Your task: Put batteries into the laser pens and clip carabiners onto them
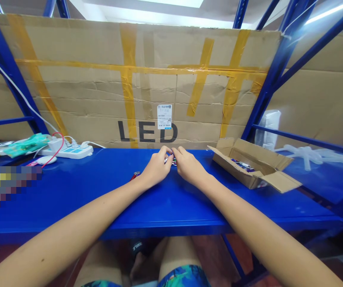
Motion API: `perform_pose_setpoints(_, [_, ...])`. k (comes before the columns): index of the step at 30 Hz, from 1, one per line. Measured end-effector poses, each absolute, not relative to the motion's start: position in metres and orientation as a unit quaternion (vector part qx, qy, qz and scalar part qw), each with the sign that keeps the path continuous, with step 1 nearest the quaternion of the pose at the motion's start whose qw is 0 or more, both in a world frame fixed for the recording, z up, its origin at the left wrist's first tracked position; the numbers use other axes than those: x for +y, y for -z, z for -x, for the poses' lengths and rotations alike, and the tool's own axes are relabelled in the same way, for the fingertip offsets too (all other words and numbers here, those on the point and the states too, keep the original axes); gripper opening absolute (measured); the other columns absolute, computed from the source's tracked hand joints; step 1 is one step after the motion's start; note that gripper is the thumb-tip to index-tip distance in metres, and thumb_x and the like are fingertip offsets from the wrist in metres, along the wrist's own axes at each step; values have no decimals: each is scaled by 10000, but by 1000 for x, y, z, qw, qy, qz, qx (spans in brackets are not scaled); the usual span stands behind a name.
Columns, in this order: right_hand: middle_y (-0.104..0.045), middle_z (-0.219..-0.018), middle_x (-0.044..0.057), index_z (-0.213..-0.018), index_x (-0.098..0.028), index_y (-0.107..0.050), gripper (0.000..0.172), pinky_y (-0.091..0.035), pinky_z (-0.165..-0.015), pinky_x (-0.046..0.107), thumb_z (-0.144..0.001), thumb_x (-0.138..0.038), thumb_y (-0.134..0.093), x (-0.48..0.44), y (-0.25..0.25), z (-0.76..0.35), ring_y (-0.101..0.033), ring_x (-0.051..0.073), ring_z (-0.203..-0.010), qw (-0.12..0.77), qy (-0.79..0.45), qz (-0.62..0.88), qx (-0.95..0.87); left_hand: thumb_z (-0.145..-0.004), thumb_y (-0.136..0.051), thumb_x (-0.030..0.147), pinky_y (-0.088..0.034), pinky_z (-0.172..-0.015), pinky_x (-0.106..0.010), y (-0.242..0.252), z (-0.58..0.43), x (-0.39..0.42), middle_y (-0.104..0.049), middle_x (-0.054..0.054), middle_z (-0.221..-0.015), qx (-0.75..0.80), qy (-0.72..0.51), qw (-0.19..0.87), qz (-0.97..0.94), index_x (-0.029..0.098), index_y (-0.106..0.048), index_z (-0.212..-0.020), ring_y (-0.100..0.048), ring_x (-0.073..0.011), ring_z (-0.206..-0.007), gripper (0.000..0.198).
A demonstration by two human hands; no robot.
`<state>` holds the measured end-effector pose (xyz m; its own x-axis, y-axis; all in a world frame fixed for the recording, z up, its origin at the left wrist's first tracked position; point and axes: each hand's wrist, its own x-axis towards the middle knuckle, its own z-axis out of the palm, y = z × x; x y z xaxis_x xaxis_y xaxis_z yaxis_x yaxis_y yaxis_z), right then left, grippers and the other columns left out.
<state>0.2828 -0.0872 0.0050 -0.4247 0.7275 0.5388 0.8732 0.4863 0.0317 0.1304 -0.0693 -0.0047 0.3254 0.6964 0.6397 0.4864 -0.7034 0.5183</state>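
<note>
Near bench (69,199) back edge: left hand (158,169) and right hand (188,164), both grips pinching small item (174,161), mostly covered; pointing and long axis unclear.

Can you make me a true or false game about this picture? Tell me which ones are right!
1. The left hand and the right hand are close together. True.
2. The table is yellow. False: the table is blue.
3. A tiny thing shows between the two hands. True, but it is too hidden to name.
4. The right hand is inside the small box. False: it is outside the box, next to the left hand.
5. The big black letters spell LED. True.
6. The power strip is red. False: it is white.
</note>
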Motion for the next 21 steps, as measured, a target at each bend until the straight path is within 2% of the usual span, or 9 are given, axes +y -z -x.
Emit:
perform_pose_setpoints(4, [-584,-1074,168,-1241,-98,-514,419,-485,-836,380,-853,-9,-381,-87,-3,-283,-592,241,-929,255,138,476,-830,-910,-487,233,-369,-621,-284,4,-130,-66,-556,19,-637,385,-454,118,-795,198,-520,-962,-546,-163,-632,70])
perform_pose_setpoints(7, [-606,-1057,165,-1195,-98,-551,352,-482,-841,388,-888,-56,-384,-81,-2,-286,-592,237,-936,322,78,448,-830,-912,-487,241,-376,-624,-282,3,-127,-64,-557,23,-630,384,-457,126,-793,198,-535,-957,-552,-160,-633,79])
perform_pose_setpoints(9, [-636,-1007,133,-1131,-126,-589,289,-485,-834,381,-898,-101,-421,-76,-2,-290,-598,220,-917,384,-11,423,-820,-913,-488,257,-382,-631,-278,2,-124,-62,-581,18,-651,379,-456,135,-794,197,-550,-953,-567,-160,-652,94])
perform_pose_setpoints(11, [-651,-887,84,-1075,-149,-611,226,-507,-753,357,-894,-168,-477,-71,-2,-293,-606,190,-799,428,-157,403,-793,-913,-493,277,-387,-633,-276,0,-122,-61,-615,5,-689,379,-452,142,-795,194,-567,-955,-580,-162,-673,119])
perform_pose_setpoints(13, [-629,-769,40,-1040,-157,-619,201,-512,-645,327,-869,-229,-543,-69,-4,-294,-585,158,-665,452,-314,380,-743,-911,-498,291,-393,-639,-278,0,-120,-60,-648,-11,-732,379,-445,142,-799,187,-588,-959,-591,-165,-692,146])
perform_pose_setpoints(15, [-608,-710,19,-995,-157,-626,195,-509,-591,307,-822,-246,-609,-70,-5,-294,-568,139,-607,467,-419,358,-692,-910,-502,298,-404,-658,-285,0,-120,-59,-675,-29,-776,377,-438,142,-803,179,-607,-958,-603,-171,-721,166])
perform_pose_setpoints(17, [-605,-677,13,-934,-154,-636,186,-508,-575,294,-767,-230,-665,-71,-7,-293,-570,132,-597,479,-466,350,-657,-906,-507,298,-417,-685,-292,-1,-120,-59,-695,-42,-820,373,-434,145,-807,174,-621,-949,-613,-176,-753,174])
perform_pose_setpoints(21, [-619,-641,7,-897,-152,-663,230,-511,-553,294,-685,-215,-727,-73,-8,-292,-574,134,-585,504,-482,343,-629,-891,-511,293,-422,-695,-287,-4,-122,-64,-707,-37,-859,374,-431,153,-807,177,-635,-910,-612,-168,-766,170])
